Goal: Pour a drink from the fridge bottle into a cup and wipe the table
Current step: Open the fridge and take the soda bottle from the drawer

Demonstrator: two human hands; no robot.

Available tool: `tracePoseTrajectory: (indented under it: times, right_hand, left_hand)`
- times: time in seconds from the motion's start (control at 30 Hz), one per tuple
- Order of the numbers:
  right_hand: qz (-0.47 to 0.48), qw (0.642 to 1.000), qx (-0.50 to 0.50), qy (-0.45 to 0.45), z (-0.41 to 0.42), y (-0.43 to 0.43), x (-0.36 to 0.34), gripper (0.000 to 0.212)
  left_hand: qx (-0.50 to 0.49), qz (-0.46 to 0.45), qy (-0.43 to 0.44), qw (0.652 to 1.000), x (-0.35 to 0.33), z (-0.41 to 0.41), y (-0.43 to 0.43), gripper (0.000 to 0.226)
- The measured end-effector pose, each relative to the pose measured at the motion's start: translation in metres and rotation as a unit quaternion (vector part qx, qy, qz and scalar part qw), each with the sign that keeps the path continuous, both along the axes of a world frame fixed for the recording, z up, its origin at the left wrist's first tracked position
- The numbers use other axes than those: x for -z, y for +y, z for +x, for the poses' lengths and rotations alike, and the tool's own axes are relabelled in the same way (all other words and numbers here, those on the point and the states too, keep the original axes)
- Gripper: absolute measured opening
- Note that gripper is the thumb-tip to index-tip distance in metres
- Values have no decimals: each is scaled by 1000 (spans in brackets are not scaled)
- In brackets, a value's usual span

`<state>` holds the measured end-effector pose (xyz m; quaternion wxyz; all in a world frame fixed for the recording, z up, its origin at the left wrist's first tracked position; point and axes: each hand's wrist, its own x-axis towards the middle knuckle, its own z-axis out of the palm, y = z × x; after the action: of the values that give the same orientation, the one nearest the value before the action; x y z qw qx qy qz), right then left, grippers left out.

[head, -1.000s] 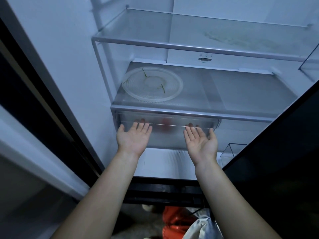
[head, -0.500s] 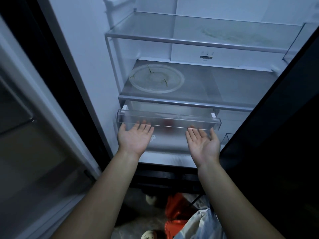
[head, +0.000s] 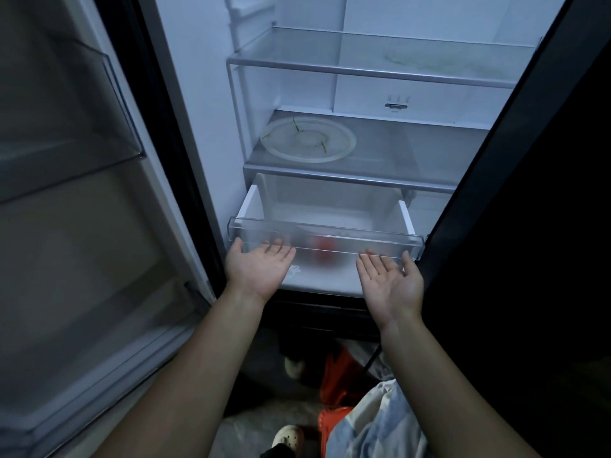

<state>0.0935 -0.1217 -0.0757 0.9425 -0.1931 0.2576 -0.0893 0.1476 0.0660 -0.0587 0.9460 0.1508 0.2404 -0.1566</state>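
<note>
The fridge stands open in front of me. Its clear frosted drawer under the lower shelf is pulled partly out. My left hand and my right hand are palm up, with fingertips hooked under the drawer's front lip, one near each end. A blurred red object shows through the frosted front between my hands; what it is I cannot tell. No bottle or cup is in view.
A round glass plate lies on the lower shelf; the upper shelf is bare. The left door with its bin swings wide; the dark right door stands close beside my right hand. Red and pale items lie on the floor.
The drawer has slid out toward me with both hands on its front lip. The view has shifted left, showing more of the left door.
</note>
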Motion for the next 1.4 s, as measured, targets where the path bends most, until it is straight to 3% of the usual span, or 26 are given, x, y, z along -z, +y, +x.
tracePoseTrajectory:
  times: [0.53,0.63,0.67,0.73,0.77,0.83,0.87,0.9,0.93,1.03,1.07,1.1,1.2,1.27,1.4]
  right_hand:
    - [-26,999,-19,-8,-32,8,4,58]
    - [-174,978,-104,58,-34,6,2,42]
    - [-264,949,-151,84,-36,6,0,33]
    - [-476,857,-181,77,-41,3,-6,18]
    - [-594,789,-151,49,-42,1,-8,16]
    - [-803,595,-41,-10,-38,-7,-12,21]
    - [-867,497,-5,-32,-31,-11,-10,28]
    - [-903,428,3,-39,-23,-16,-6,36]
    - [-921,389,-1,-34,-15,-21,-2,41]
    - [-938,346,-11,-4,3,-34,13,44]
    - [-943,331,-10,-2,7,-37,17,42]
    - [-951,310,-7,-4,9,-39,20,40]
    - [-968,252,-4,-5,12,-42,27,38]
    - [-967,254,13,0,12,-41,30,38]
    - [-959,277,62,-9,16,-40,34,37]
  left_hand:
    - [17,5,-1,1000,0,-28,14,62]
    - [65,66,-3,996,-7,-33,17,59]
    - [95,98,-10,991,-12,-33,19,57]
    - [172,181,-54,967,-25,-33,23,48]
    - [201,236,-89,947,-32,-32,22,42]
    - [207,376,-173,887,-43,-26,16,31]
    - [188,462,-217,839,-47,-22,11,27]
    - [164,546,-260,779,-48,-17,7,24]
    - [145,622,-304,707,-46,-12,4,24]
    - [157,782,-400,452,-33,9,-2,34]
    - [166,807,-411,391,-28,17,-4,37]
    - [176,819,-416,353,-24,25,-6,39]
    - [234,823,-426,293,-14,48,-14,42]
    - [266,820,-432,264,-10,62,-18,42]
    - [311,802,-448,243,-8,94,-28,45]
